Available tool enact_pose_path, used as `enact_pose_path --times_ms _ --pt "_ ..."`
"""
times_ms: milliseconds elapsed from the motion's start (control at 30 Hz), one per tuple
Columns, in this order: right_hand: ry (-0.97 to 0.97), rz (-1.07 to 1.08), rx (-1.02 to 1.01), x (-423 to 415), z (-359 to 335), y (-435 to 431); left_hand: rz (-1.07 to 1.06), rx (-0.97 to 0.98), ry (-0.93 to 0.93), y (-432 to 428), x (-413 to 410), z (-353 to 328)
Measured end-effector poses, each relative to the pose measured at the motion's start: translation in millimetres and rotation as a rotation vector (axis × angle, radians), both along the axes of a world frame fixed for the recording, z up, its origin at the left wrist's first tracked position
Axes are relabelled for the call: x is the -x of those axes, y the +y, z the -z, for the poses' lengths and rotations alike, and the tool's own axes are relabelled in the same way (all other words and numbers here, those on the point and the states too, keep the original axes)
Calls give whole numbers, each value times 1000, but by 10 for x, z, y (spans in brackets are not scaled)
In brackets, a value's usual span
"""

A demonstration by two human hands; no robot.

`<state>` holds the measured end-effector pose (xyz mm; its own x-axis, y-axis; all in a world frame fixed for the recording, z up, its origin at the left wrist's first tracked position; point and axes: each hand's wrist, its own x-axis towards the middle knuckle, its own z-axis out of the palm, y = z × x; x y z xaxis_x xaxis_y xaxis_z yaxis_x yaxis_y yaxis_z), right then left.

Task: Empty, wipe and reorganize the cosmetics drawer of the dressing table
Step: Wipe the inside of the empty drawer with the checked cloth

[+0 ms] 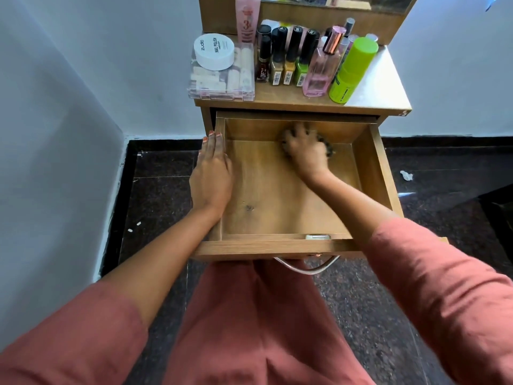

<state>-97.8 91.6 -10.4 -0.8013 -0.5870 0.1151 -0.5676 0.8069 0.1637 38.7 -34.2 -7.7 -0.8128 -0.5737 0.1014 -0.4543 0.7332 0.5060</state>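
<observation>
The person is wearing a loose terracotta-pink garment (249, 329). Its left sleeve (69, 329) and right sleeve (444, 287) are ending well back from the fingers (215, 145). Orange-red polish is showing on the nails at the fingers' tips of the left hand (212, 176).

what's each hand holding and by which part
Right hand grips a dark bunched cloth from above, mostly hidden under its palm. Left hand lies flat on the left wall of the wooden drawer, holding nothing.
</observation>
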Motion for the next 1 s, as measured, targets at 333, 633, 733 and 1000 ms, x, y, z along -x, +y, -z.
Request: enact_pose_path --times_ms 333,633,733,1000 --pt "-127 -120 -8 -176 -63 -194 -18 -5 -6 30 3 -8" --pt "-123 -233 80 -461 20 -816 -14 7 -5 21 2 -11" --pt "-164 -241 112 -503 2 -831 -16 20 -9 7 5 -12" --pt "-70 -173 -54 -213 -41 -301 -2 27 -7 -12 3 -2"
